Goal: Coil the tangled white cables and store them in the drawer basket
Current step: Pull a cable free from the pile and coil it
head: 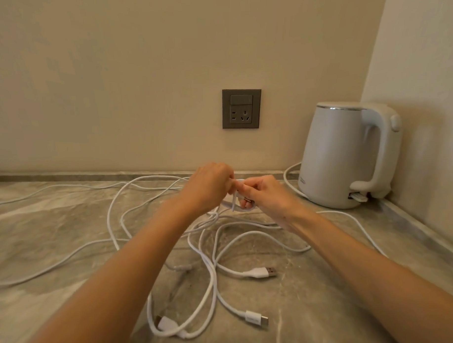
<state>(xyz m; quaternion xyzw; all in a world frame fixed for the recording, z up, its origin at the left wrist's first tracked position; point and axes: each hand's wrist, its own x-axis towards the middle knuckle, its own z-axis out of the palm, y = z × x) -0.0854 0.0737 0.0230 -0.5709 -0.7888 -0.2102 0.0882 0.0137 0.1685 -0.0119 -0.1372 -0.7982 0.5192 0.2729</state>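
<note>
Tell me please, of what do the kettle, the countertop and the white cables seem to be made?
Kettle: probably matte white plastic, smooth and even, with a shiny metal-looking rim. Countertop: stone or stone-look, by its grey-beige veining and soft sheen. White cables: flexible smooth plastic or rubber sheath.

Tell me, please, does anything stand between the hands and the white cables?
Nothing visible does. The left hand and the right hand both pinch a loop of the white cables above the counter; the kettle stands off to the right.

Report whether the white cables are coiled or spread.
Spread: the white cables sprawl tangled across the countertop; left hand and right hand pinch one small loop.
</note>
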